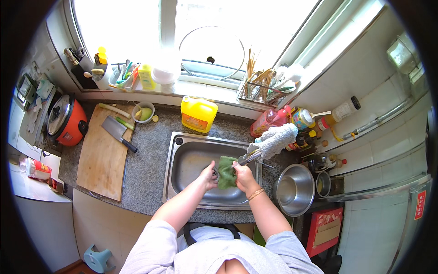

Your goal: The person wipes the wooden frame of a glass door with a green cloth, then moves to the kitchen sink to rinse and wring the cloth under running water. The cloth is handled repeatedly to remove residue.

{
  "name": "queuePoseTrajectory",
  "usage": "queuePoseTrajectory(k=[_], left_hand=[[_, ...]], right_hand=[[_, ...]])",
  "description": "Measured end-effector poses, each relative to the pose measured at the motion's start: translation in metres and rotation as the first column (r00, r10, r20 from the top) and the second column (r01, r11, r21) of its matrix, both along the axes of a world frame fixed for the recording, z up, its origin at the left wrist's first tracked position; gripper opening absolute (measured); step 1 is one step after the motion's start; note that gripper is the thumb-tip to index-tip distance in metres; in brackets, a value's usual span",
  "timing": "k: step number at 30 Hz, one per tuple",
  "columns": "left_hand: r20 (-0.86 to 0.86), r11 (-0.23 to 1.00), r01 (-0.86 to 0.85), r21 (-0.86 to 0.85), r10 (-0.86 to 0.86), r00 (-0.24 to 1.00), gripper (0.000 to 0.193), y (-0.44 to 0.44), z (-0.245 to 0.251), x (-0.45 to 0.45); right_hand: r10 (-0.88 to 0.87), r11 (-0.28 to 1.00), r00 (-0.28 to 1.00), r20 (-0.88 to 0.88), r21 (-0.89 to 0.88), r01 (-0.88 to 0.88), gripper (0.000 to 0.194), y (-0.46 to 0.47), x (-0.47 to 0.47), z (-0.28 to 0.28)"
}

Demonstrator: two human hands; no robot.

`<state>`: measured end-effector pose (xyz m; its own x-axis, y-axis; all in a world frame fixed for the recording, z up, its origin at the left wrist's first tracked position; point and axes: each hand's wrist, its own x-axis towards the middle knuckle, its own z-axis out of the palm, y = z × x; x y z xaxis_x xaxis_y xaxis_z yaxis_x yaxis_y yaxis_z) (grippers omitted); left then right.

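Over the stainless steel sink (181, 150), my right hand (245, 177) grips a green cloth (226, 173) by its right side. The cloth hangs spread out, slightly crumpled, between my two hands. My left hand (207, 176) is just left of it, thumb raised and fingers apart; whether its fingertips touch the cloth's edge is hard to tell. Behind my left hand the round drain (215, 174) is partly hidden. A metal faucet (249, 157) reaches in from the right, above my right hand, with a pale grey towel (275, 139) draped over it.
Left of the sink lie a wooden cutting board (102, 164) and a cleaver (115, 128). A yellow jug (199, 114) stands behind the sink. To the right are a steel basin (295, 190), a pink bottle (267, 121) and several condiment bottles. A red rice cooker (70, 123) sits far left.
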<state>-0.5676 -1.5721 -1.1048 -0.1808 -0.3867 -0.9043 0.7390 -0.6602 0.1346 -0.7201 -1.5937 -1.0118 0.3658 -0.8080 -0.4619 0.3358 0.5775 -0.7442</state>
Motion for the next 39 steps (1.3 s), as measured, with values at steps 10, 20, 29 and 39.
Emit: queuePoseTrajectory(k=[10,20,29,39], left_hand=[[-0.214,0.947,-0.288,-0.145,0.254,0.943,0.031,-0.023,-0.010,-0.040],[-0.442,0.893,-0.430,-0.134,0.335,0.832,0.046,0.012,0.037,-0.025],[-0.273,0.955,-0.133,-0.265,0.058,0.960,0.059,0.057,0.071,-0.031],[-0.065,0.764,0.318,-0.561,-0.424,0.903,0.025,0.038,0.082,0.019]], right_hand=[[-0.427,0.901,0.874,-0.234,-0.021,0.434,0.036,-0.015,-0.087,-0.026],[-0.433,0.900,0.844,-0.317,-0.108,0.421,0.064,-0.003,-0.087,-0.048],[-0.128,0.942,0.909,0.398,0.335,-0.015,0.048,0.036,0.003,-0.077],[0.130,0.968,0.984,0.123,-0.232,-0.099,0.039,0.002,0.034,-0.015]])
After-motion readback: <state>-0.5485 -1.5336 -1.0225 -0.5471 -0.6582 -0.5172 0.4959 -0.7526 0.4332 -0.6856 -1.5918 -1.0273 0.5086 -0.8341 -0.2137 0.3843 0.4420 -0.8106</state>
